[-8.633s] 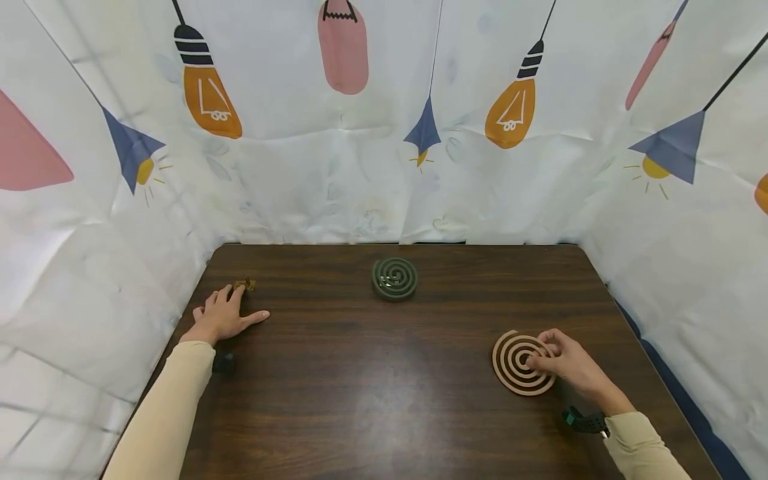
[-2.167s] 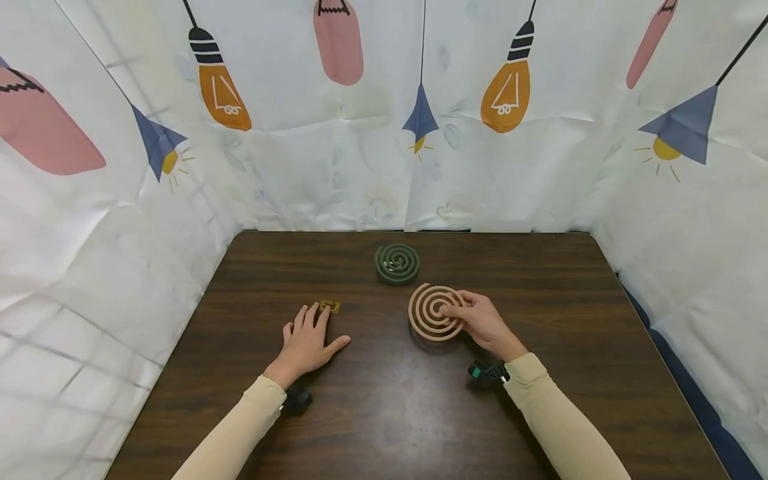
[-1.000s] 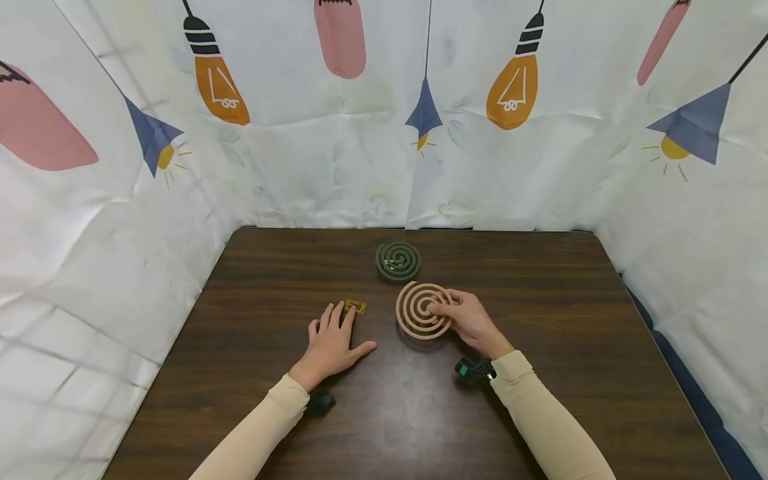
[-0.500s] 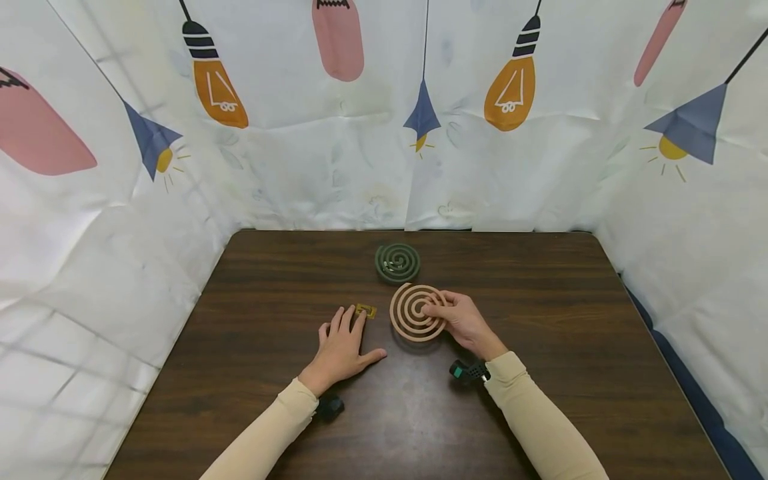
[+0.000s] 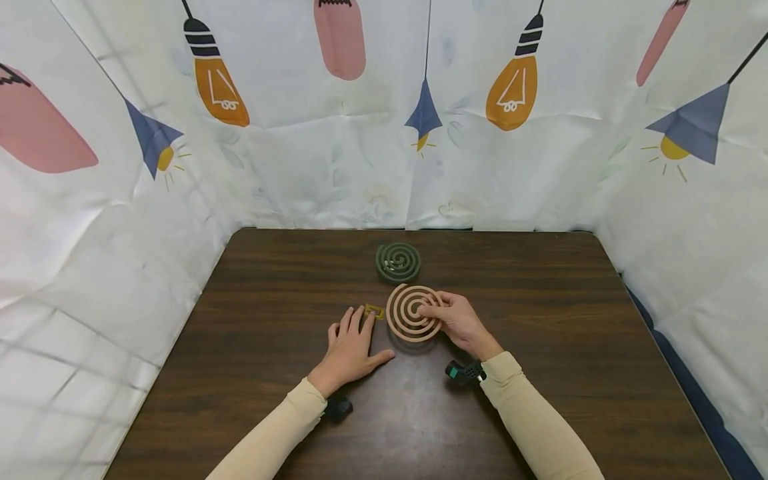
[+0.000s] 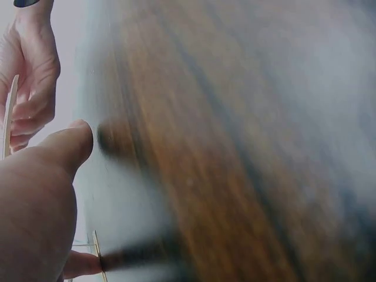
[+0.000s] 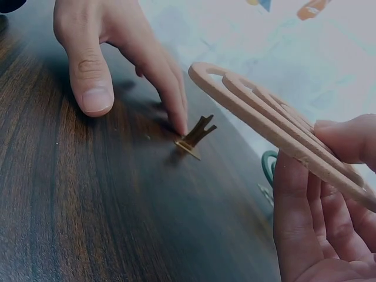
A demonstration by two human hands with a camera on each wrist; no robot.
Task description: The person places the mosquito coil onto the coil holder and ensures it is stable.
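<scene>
A tan mosquito coil [image 5: 408,315] is held above the table by my right hand [image 5: 465,325]. In the right wrist view, the thumb presses on the upper face of the coil [image 7: 264,126] and curled fingers lie beneath. My left hand [image 5: 350,350] rests on the table just left of it, fingers spread and fairly straight. Its fingertips touch a small brass-coloured metal coil stand [image 5: 376,312]. Upright prongs rise from the flat base of that stand [image 7: 198,132] in the right wrist view.
A green mosquito coil [image 5: 398,262] lies on the table behind the tan one. The brown wood-grain table [image 5: 522,267] ends at a white printed curtain [image 5: 336,167] on the back and sides. Black wrist cameras hang under both wrists.
The left hand has slid the stand from the far left to the table's middle. The right hand has lifted the tan coil and carried it left, close to the stand.
</scene>
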